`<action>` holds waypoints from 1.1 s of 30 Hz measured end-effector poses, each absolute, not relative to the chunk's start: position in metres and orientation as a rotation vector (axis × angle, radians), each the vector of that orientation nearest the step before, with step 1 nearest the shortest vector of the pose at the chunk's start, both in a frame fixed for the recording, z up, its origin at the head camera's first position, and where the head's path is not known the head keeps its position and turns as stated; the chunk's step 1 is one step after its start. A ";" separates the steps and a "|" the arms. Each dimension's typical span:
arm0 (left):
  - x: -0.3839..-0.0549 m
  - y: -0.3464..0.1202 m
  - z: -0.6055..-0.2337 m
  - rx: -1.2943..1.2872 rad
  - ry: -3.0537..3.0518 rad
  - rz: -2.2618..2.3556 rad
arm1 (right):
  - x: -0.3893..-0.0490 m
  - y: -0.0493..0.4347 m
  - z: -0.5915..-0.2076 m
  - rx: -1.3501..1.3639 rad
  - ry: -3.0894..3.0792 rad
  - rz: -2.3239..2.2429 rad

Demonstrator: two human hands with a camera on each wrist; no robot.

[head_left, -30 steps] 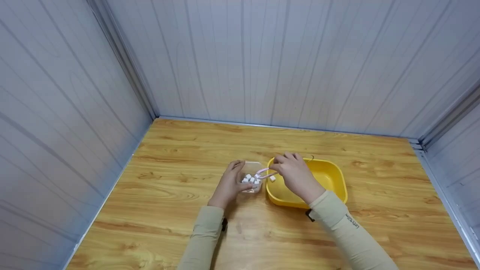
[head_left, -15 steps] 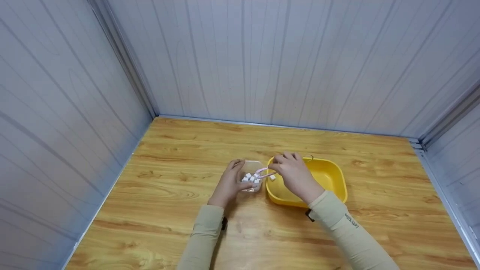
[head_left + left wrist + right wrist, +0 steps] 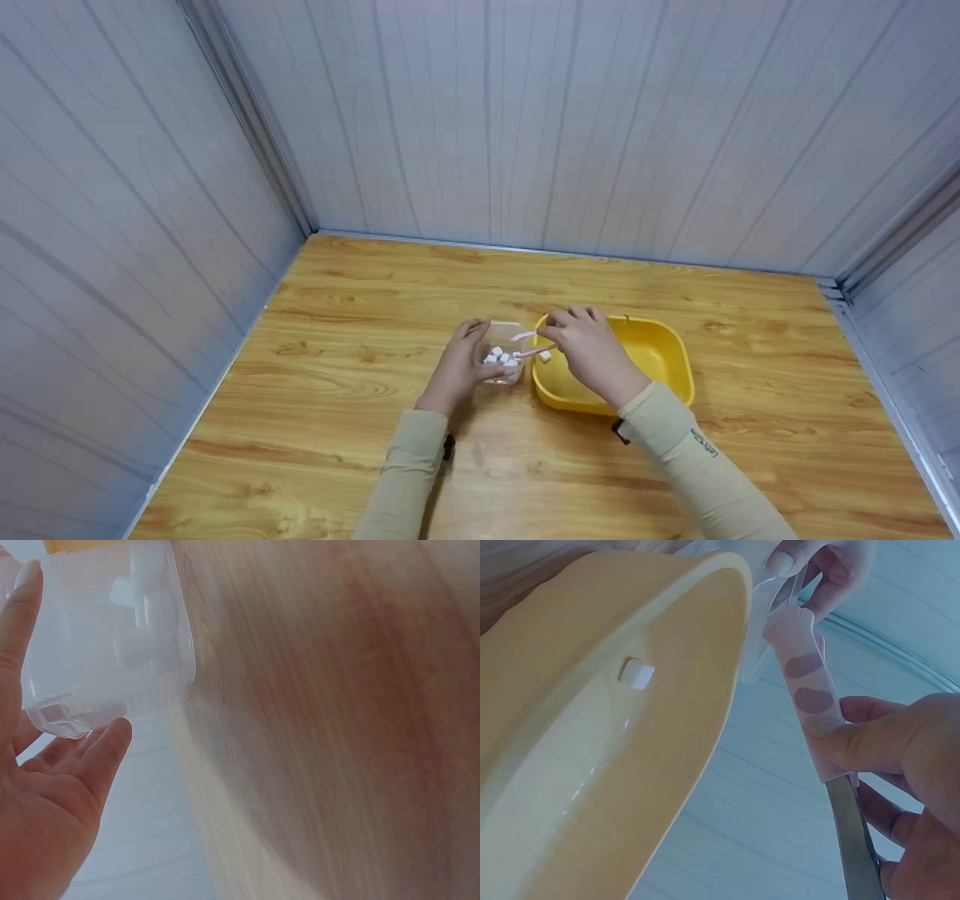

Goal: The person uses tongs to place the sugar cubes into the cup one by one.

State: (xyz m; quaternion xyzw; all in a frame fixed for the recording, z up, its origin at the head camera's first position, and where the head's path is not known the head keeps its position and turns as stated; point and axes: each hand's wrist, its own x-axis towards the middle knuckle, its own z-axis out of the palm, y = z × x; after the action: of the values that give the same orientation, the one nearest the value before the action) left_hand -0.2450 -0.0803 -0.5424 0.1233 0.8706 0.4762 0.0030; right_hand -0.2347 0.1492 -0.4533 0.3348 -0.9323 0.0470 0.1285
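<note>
My left hand (image 3: 454, 371) grips a clear plastic container (image 3: 508, 332) around its sides, thumb at the near side. Several small white cubes (image 3: 496, 352) lie in the bottom of it; through its wall they look blurred in the left wrist view. Between thumb and fingers my right hand (image 3: 598, 352) pinches a pair of tongs (image 3: 810, 682) with pink tips and a metal body. The two tips are spread apart at the container's mouth, the lower one (image 3: 534, 351) close by the cubes. No cube shows between them.
A yellow basin (image 3: 671, 364) stands right of the container, under my right hand. One white cube (image 3: 637, 674) sits inside it near the left end. Pale panel walls (image 3: 480, 135) enclose the wooden table (image 3: 360, 300) at the back and sides.
The tongs' tips, close together around a white cube earlier, have spread apart, the upper one lifting. That cube now sits lower, among the others. Both hands have barely moved.
</note>
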 end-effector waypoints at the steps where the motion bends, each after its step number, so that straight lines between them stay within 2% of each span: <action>1: -0.245 -0.080 -0.542 0.388 2.732 1.490 | -0.235 0.150 -0.454 0.971 -2.711 0.144; 33: -0.243 -0.079 -0.542 0.392 2.718 1.499 | -0.239 0.178 -0.451 0.866 -2.717 0.202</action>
State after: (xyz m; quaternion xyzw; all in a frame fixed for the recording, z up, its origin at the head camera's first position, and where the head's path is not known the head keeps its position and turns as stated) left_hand -0.2434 -0.0792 -0.5420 0.1254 0.8688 0.4791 0.0066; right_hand -0.2390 0.1778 -0.4509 0.2997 -0.9410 0.0700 0.1408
